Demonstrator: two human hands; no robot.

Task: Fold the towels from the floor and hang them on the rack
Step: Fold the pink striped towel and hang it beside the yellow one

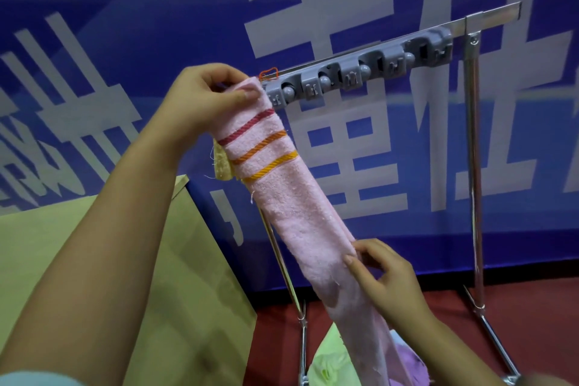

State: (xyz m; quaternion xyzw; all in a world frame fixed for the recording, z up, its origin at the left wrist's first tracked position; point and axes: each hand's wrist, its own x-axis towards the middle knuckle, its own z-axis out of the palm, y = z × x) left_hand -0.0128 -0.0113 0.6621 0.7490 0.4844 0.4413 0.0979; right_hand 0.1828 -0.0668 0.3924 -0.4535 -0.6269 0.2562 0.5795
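So the pink towel [291, 197] is already folded into a long narrow strip and it's up at the rack [360, 72], not hung yet as far as I can tell. The left hand [203, 94] pinches the top end, thumb on the front face, right beside the leftmost clip of the grey hook bar. There's a little orange loop [268, 73] sticking up just above that pinch, touching or nearly touching the rail. The right hand [385, 273] has its fingers curled on the towel's edge further down, keeping the strip tidy.

Stuff that could go sideways, just my read:

- The loop is tiny and sits right over the left grip. If it misses the hook, the towel only stays up as long as the hand does. Let go early and it drops to the floor.
- A yellow bit [223, 163] pokes out just below the left grip, behind the stripes. Can't tell whether it's a tag or an inner layer. If it's a layer, the fold may be slipping.
- If the right grip lets go or tugs down, the strip could open up, or drag the top out of the left pinch.
- More towels [326, 363] lie on the floor below the right grip, right by the rack's leg, so the hanging tail could brush them.
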